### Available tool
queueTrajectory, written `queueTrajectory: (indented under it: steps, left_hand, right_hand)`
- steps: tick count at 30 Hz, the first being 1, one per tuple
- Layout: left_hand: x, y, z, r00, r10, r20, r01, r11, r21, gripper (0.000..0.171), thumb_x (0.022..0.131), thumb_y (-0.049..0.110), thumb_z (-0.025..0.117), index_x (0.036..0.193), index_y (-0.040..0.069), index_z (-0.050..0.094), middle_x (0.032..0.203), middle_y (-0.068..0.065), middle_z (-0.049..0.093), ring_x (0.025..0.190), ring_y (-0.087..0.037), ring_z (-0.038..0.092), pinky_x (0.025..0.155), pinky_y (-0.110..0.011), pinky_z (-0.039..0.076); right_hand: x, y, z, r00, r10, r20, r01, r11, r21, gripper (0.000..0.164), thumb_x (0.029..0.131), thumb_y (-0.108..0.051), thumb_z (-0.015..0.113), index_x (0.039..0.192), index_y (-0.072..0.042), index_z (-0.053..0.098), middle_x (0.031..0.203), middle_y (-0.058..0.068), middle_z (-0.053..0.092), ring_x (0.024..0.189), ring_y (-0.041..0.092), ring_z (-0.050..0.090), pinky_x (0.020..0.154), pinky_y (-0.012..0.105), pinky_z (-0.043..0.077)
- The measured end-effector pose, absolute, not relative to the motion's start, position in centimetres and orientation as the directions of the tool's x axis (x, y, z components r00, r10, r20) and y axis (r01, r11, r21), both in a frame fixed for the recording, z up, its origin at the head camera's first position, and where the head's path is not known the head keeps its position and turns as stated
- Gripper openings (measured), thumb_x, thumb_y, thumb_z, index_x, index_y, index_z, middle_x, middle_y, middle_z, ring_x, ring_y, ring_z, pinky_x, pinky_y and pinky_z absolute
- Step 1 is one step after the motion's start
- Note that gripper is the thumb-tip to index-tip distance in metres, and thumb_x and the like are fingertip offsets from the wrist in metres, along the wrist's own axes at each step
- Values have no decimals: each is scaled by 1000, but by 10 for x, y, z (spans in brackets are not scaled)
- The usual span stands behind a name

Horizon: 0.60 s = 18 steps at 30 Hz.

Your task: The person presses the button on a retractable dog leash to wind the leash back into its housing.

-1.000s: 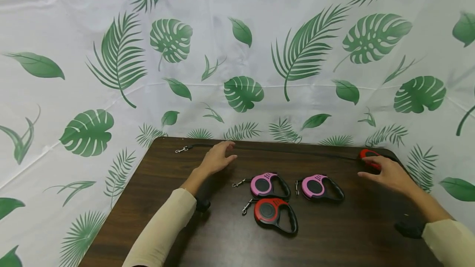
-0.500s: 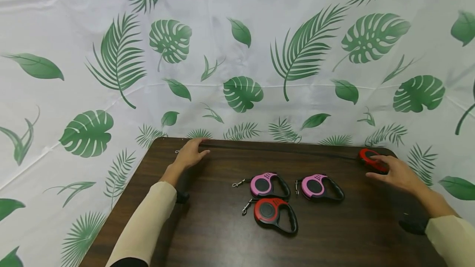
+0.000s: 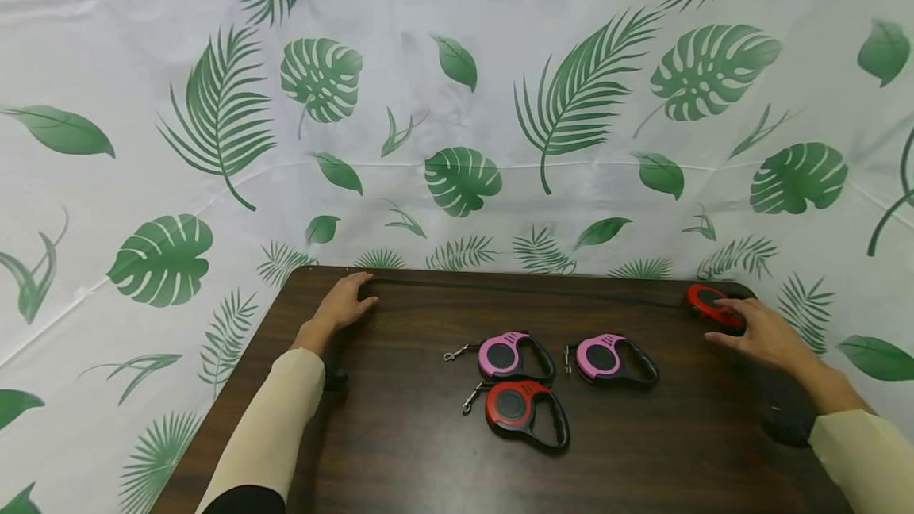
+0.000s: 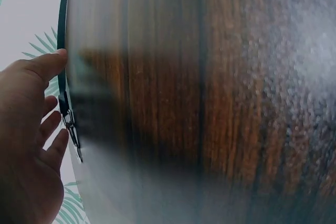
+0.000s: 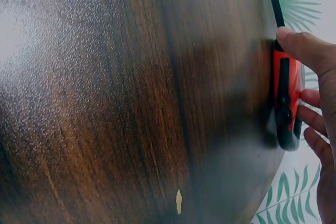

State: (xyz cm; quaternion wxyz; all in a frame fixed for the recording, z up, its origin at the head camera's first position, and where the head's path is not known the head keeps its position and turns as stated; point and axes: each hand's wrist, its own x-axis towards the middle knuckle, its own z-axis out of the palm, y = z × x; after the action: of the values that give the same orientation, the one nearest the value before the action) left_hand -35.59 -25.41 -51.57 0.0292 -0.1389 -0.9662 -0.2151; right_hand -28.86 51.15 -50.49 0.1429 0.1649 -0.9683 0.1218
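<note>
My left hand is at the table's far left. In the left wrist view its fingers are loosely bent beside a metal snap clip, with the thumb tip by the black strap. That strap runs along the far edge to a red retractable dog leash in the far right corner. There my right hand has its fingers spread at the casing, apparently touching it, and its thumb stands apart. In the right wrist view the red leash shows edge-on beside the fingers. The head view hides the clip behind the left hand.
On the dark wood table lie a pink leash, another pink leash and a second red leash, each with a metal clip at its left. A leaf-print white cloth hangs behind the far edge.
My left hand has slid left along the strap to the clip end. My right hand has shifted slightly at the far red leash, whose casing has turned a little.
</note>
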Motion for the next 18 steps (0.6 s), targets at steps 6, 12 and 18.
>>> queueTrajectory:
  steps: [6, 12, 18]
  left_hand:
    - [-355, -256, -515, -964, 243, 104, 265, 880, 395, 52, 106, 18, 65, 147, -12, 52, 152, -35, 49, 142, -53, 45, 119, -63, 36]
    - [-354, -258, -516, -966, 223, 132, 258, 884, 390, 42, 104, 11, 67, 139, -11, 61, 144, -33, 57, 135, -52, 53, 114, -62, 42]
    - [-354, -262, -515, -972, 180, 151, 226, 896, 382, 33, 101, 9, 71, 131, -7, 69, 137, -30, 64, 128, -51, 59, 108, -62, 48]
  right_hand:
    - [-288, 514, -505, -919, -261, 297, -321, 930, -178, 75, 78, -38, 94, 126, 11, 64, 108, 36, 62, 87, 44, 62, 70, 64, 53]
    - [-288, 516, -507, -916, -274, 293, -331, 929, -168, 73, 78, -35, 94, 127, 11, 65, 105, 31, 63, 85, 40, 62, 69, 61, 53]
    - [-285, 517, -508, -942, -244, 228, -286, 942, -174, 72, 82, -37, 92, 129, 9, 63, 105, 31, 64, 90, 44, 64, 68, 60, 54]
